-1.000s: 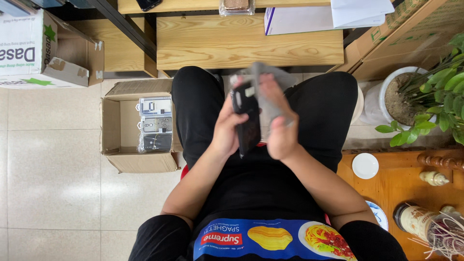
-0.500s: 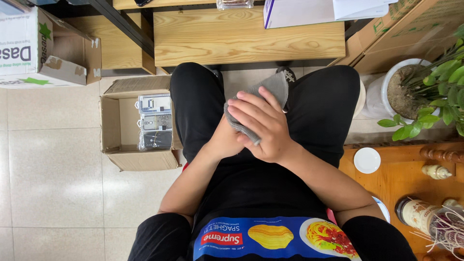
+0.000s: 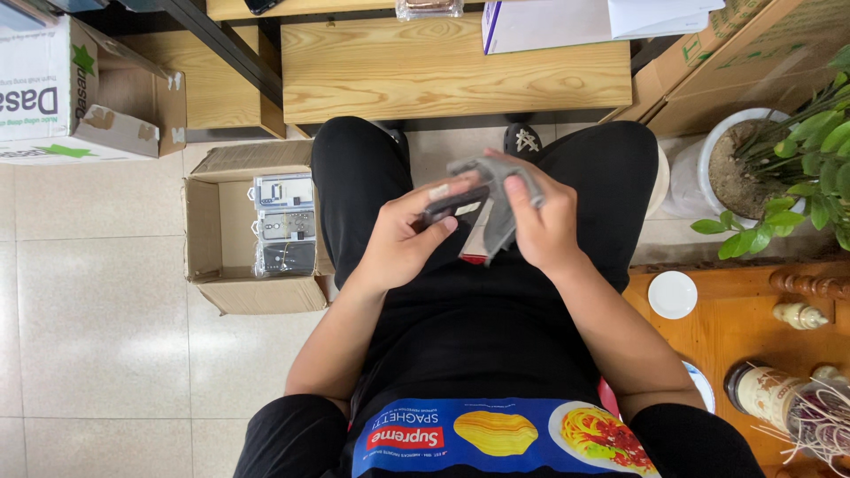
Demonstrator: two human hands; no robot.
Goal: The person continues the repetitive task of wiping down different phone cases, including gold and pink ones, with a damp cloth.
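I sit with both hands raised over my lap. My left hand [image 3: 403, 239] grips a small dark flat device [image 3: 453, 205] by its edge, thumb on top. My right hand [image 3: 542, 221] holds a grey cloth [image 3: 492, 221] bunched against the device, fingers pressed over it. The cloth drapes down between the two hands and hides part of the device. A red edge shows just below the cloth.
An open cardboard box [image 3: 212, 230] with bagged electronic parts stands on the tiled floor at my left. A wooden bench [image 3: 456, 66] is ahead. A potted plant [image 3: 779, 168] and a wooden side table [image 3: 735, 327] with a white dish and a jar are at my right.
My hands were closed together over the cloth half a second ago; now they have parted a little, the dark device shows in my left hand and the cloth hangs from my right.
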